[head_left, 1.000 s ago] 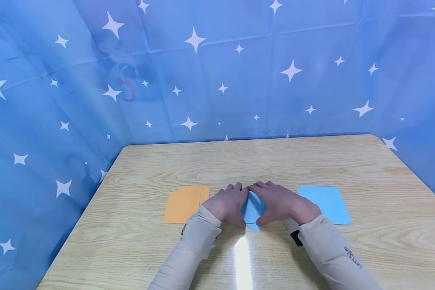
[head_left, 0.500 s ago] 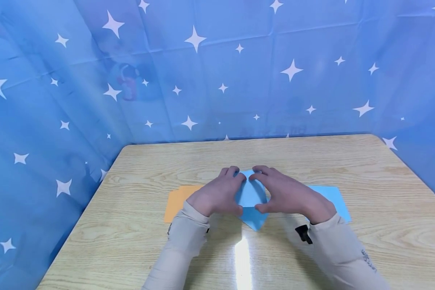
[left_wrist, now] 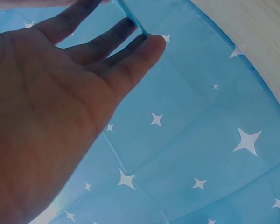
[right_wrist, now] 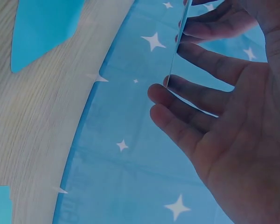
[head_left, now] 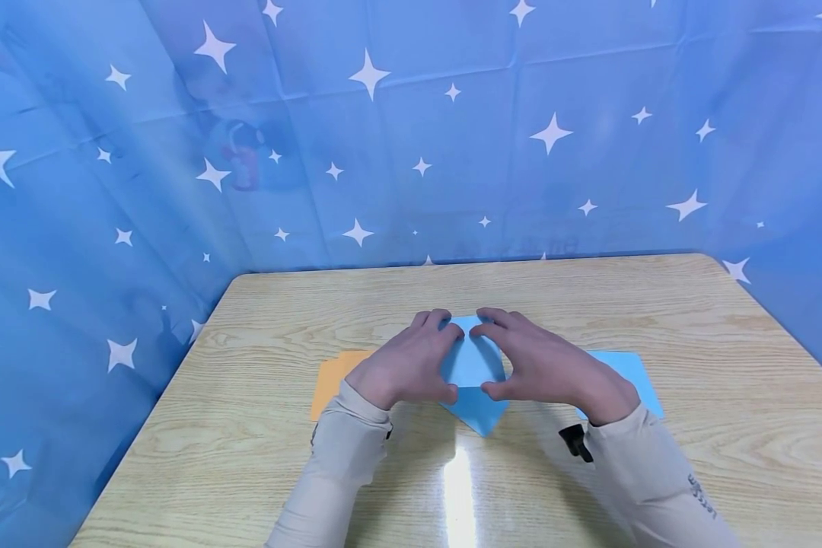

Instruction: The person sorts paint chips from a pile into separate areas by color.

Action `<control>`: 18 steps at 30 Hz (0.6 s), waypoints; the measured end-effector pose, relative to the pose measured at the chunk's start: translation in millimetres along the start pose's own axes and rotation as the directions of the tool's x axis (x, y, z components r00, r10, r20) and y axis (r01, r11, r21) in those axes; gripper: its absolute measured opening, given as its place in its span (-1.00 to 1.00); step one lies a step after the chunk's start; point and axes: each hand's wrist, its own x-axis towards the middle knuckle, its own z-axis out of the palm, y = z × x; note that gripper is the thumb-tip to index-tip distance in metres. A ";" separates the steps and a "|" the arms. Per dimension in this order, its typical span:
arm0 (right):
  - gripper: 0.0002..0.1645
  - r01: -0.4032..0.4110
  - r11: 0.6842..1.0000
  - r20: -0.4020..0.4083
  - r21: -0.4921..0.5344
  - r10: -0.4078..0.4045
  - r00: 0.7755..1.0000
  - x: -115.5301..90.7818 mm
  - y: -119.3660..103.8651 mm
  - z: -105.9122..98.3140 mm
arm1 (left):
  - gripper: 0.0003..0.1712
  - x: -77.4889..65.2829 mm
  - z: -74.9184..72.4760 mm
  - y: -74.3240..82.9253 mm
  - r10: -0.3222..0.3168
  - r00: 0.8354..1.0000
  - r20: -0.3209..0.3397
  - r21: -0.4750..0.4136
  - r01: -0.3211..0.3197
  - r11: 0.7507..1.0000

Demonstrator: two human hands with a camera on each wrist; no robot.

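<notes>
Between my two hands a light blue square card [head_left: 471,358] is raised off the table. My left hand [head_left: 411,365] grips its left edge with bent fingers and thumb. On the opposite edge, my right hand [head_left: 548,365] holds it the same way. Fingertips of the left hand [left_wrist: 60,102] meet the edge of the card [left_wrist: 130,16] in the left wrist view. The right wrist view shows the card [right_wrist: 177,51] almost edge-on against the fingertips of the right hand [right_wrist: 238,126]. Below it, another blue card [head_left: 479,415] lies turned with one corner toward me, partly covered.
Orange cards [head_left: 329,388] lie overlapping at the left, partly behind the left arm. At the right, blue cards [head_left: 633,380] lie partly behind the right hand. The wooden table [head_left: 246,457] ends at a blue star-patterned cloth [head_left: 411,114].
Both hands have risen and moved away from me with the light blue card, spreading slightly apart. More of the turned blue card below now shows. In the last half second they barely moved.
</notes>
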 end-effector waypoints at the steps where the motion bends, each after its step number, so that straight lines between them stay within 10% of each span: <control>1: -0.27 0.003 1.000 -0.002 -0.003 -0.003 1.000 0.1 0.0 0.0 | -0.25 0.0 0.0 -0.2 -0.002 1.000 0.000 0.001 0.002 1.000; 18: -0.24 -0.006 1.000 -0.010 -0.002 0.006 1.000 -0.8 -4.0 -2.5 | -0.29 -6.3 -8.7 -2.7 -0.002 1.000 0.021 -0.039 0.003 0.999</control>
